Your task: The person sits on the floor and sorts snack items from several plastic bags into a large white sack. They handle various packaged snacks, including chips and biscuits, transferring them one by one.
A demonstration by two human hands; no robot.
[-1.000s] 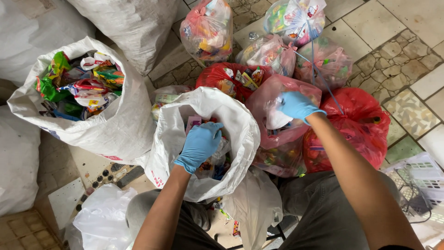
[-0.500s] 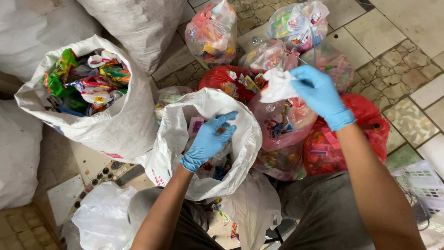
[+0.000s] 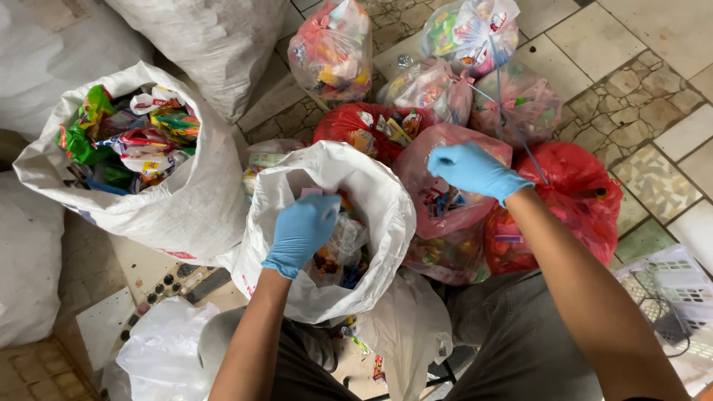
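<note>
Looking down from the head camera, both forearms come up from the bottom edge of the frame, each hand in a blue glove. The left hand (image 3: 303,232) sits at centre frame, bent at the wrist and dipped into the mouth of a white woven sack (image 3: 371,193). Its fingers curl downward over the wrappers (image 3: 338,249) inside; whether they pinch anything I cannot tell, since the fingertips are hidden behind the back of the hand. This sack stands open just above the person's lap, its rim rolled outward.

The right arm stretches diagonally from the lower right toward upper centre. The right hand (image 3: 471,169) hovers over the top of a pink plastic bag (image 3: 445,215) stuffed with packets, fingers drawn together into a loose fist, knuckles up. It seems to grip the bag's gathered plastic, though the hold itself is out of sight.

Just right of that lies a red bag (image 3: 587,197), touching the pink one. A second white sack (image 3: 171,200) at upper left stands open, packed with green and red wrappers. More tied clear bags (image 3: 334,48) crowd the top of the frame on a tiled floor (image 3: 594,37). A white basket (image 3: 679,286) sits at the right edge.
</note>
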